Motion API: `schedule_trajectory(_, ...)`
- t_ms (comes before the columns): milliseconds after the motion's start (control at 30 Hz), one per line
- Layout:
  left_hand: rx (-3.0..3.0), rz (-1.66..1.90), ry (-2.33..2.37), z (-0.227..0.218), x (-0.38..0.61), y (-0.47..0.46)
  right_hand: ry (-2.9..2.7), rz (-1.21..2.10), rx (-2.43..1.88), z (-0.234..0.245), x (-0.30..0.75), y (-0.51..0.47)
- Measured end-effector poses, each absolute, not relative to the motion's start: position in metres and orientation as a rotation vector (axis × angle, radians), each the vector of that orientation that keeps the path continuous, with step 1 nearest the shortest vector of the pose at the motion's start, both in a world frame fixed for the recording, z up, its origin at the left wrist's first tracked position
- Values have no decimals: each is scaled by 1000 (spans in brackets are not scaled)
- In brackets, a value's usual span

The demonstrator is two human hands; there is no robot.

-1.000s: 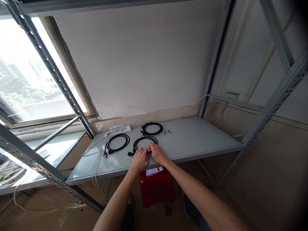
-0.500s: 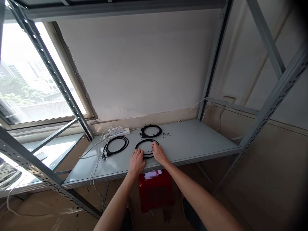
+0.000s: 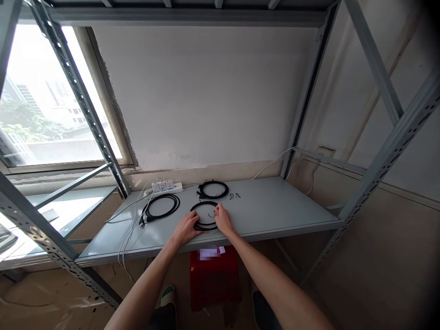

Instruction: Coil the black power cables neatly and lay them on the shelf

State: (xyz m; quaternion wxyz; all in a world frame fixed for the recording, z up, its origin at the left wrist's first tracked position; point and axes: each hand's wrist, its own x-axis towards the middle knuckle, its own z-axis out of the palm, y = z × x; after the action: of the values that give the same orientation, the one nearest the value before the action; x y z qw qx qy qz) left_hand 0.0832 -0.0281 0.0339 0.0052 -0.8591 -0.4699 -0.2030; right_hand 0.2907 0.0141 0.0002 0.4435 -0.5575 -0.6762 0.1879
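A black cable [image 3: 205,202] lies in a round coil near the front edge of the grey shelf. My left hand [image 3: 186,226] grips the left side of this coil, with the fingers curled over it and the thumb along the front. At the coil's right side my right hand [image 3: 222,217] is closed in a pinch. A thin black twist tie [image 3: 210,215] shows inside the ring, beside the right fingertips, and seems to run into them. The fingers partly hide the coil on both sides.
Another coiled black cable [image 3: 161,206] rests to the left and one more coil [image 3: 216,189] lies behind. Loose twist ties [image 3: 234,196] sit to its right. A white power strip [image 3: 165,187] stands by the wall, with white cords [image 3: 129,236] hanging over the edge. A red stool [image 3: 213,279] is below.
My left hand has turned and shifted left around the coil's side. The right hand stays pinched at the right side. The camera view has tilted up slightly.
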Motion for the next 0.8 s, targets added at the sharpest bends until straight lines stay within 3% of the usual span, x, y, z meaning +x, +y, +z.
schedule_trajectory(800,-2717,-412,-1152,41,91,-41,-1556,668,-1212,10,294,5)
